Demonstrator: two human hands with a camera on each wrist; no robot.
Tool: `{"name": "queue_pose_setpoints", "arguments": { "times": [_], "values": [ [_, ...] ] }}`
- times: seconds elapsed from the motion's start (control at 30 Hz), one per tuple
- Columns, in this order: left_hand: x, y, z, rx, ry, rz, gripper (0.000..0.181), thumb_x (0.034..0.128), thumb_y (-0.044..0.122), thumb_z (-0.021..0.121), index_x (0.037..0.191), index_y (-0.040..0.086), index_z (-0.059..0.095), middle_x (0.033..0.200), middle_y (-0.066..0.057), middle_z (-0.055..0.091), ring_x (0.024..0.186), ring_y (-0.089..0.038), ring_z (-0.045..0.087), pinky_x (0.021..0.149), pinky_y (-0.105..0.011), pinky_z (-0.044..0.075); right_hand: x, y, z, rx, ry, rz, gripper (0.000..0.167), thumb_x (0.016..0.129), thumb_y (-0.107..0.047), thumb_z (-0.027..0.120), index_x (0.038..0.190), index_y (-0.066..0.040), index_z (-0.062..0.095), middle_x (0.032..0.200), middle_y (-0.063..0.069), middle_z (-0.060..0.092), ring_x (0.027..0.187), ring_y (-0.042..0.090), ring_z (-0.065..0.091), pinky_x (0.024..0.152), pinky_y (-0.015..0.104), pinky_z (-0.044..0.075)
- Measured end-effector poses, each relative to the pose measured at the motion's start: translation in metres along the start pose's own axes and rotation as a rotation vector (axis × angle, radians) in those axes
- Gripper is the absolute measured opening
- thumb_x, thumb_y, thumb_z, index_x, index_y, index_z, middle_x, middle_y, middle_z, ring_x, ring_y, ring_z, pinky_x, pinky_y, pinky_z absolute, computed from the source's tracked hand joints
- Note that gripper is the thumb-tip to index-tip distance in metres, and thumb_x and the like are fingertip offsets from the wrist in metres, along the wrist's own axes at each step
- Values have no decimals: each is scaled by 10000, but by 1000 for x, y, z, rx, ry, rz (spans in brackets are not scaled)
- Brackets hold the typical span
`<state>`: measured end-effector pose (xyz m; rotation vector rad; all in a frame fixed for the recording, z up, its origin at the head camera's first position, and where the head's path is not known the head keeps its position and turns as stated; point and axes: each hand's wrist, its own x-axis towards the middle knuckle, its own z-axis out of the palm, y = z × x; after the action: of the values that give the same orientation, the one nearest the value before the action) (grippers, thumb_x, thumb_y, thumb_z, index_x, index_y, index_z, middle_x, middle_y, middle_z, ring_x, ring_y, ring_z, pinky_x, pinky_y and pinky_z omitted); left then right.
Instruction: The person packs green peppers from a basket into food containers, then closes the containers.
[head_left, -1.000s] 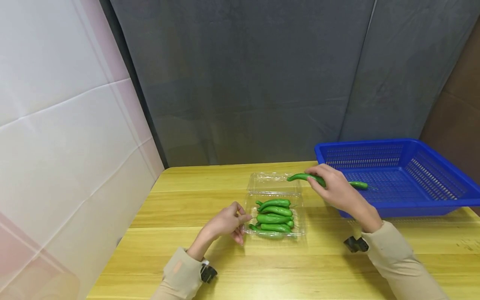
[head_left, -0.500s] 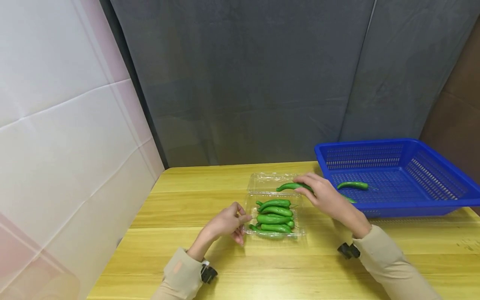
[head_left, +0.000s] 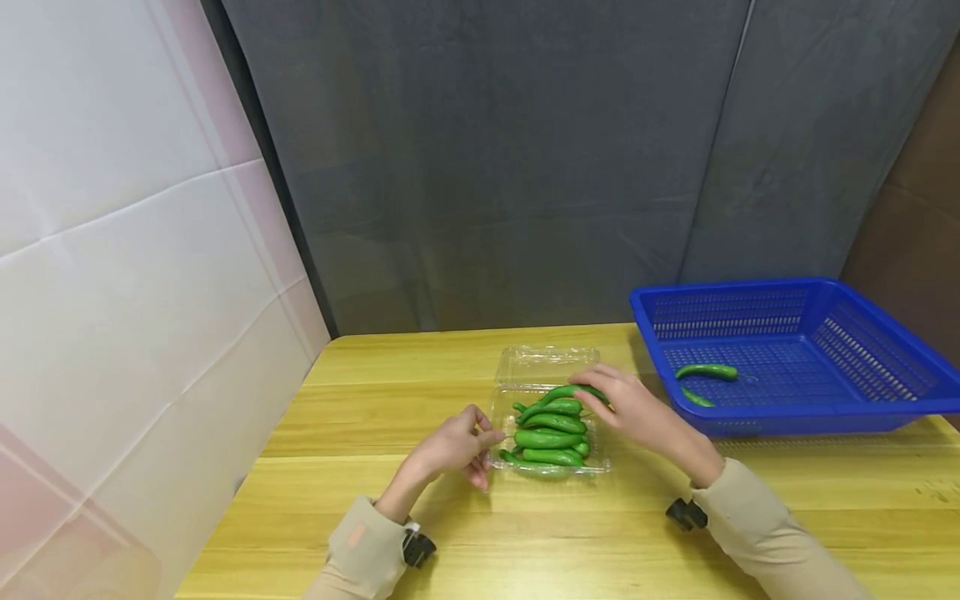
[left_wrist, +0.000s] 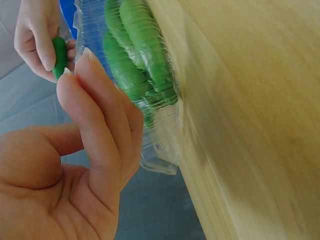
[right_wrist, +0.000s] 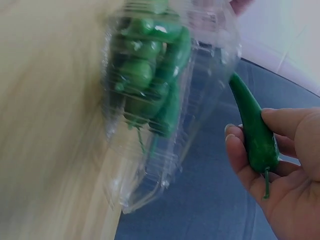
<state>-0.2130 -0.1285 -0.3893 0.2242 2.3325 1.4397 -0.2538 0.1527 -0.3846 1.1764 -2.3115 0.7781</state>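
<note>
My right hand (head_left: 626,408) pinches a green chili pepper (right_wrist: 256,132) between thumb and fingers, its stem end toward the palm. In the head view this pepper's tip hangs over the back of a clear plastic box (head_left: 600,462), which holds several more green chili peppers (head_left: 551,438) lying side by side. The box's hinged lid (head_left: 543,363) lies folded back behind it. At the box's left edge, my left hand (head_left: 453,442) grips the rim with bent fingers; its thumb tip is hidden in the left wrist view.
A blue plastic basket (head_left: 795,408) stands at the right of the wooden table (head_left: 360,417). Inside lie a curved green chili pepper (head_left: 707,371) and another pepper (head_left: 697,398), partly hidden by the basket's front wall. Grey cloth (head_left: 487,167) hangs behind the table.
The right hand has carried its chili pepper left and toward me, from beside the basket to over the box. The left hand has stayed at the box's edge.
</note>
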Motion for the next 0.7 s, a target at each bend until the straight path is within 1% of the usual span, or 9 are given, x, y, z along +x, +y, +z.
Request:
{"name": "queue_pose_setpoints", "arguments": {
  "times": [0.13, 0.23, 0.4, 0.53, 0.7],
  "values": [
    [0, -1, 0, -1, -3, 3, 227, 1057, 177, 561, 1075, -14, 439, 659, -120, 594, 443, -178, 614, 520, -409, 618, -1, -2, 6, -1, -42, 19, 200, 959, -9, 665, 1140, 76, 680, 1060, 157, 695, 948, 282, 684, 824, 391, 614],
    [0, -1, 0, -2, -5, 1, 223, 1057, 173, 560, 1077, -14, 439, 658, -118, 592, 444, -177, 614, 528, -417, 621, -2, -3, 9, 1, -75, 37, 210, 972, -42, 660, 1155, 58, 686, 1069, 144, 697, 964, 279, 680, 843, 401, 609],
    [1, -1, 0, -7, -3, -2, 225, 1056, 171, 562, 1082, -16, 438, 658, -118, 594, 443, -175, 613, 536, -425, 623, -4, -1, 15, 20, -120, 74, 230, 991, -98, 652, 1176, 32, 696, 1102, 137, 701, 1009, 294, 678, 886, 433, 596],
    [1, -1, -1, -9, -2, -6, 226, 1056, 171, 562, 1083, -17, 439, 663, -121, 597, 444, -174, 614, 536, -423, 623, -6, 0, 20, 43, -177, 105, 255, 990, -131, 658, 1190, 24, 689, 1149, 148, 697, 1064, 318, 668, 934, 447, 578],
    [2, -1, 0, -13, 2, -16, 223, 1055, 166, 562, 1082, -17, 438, 664, -120, 593, 444, -173, 614, 540, -422, 624, -8, 0, 26, 63, -225, 133, 252, 979, -138, 677, 1180, 14, 693, 1158, 145, 691, 1075, 315, 660, 936, 443, 576]
  ]
}}
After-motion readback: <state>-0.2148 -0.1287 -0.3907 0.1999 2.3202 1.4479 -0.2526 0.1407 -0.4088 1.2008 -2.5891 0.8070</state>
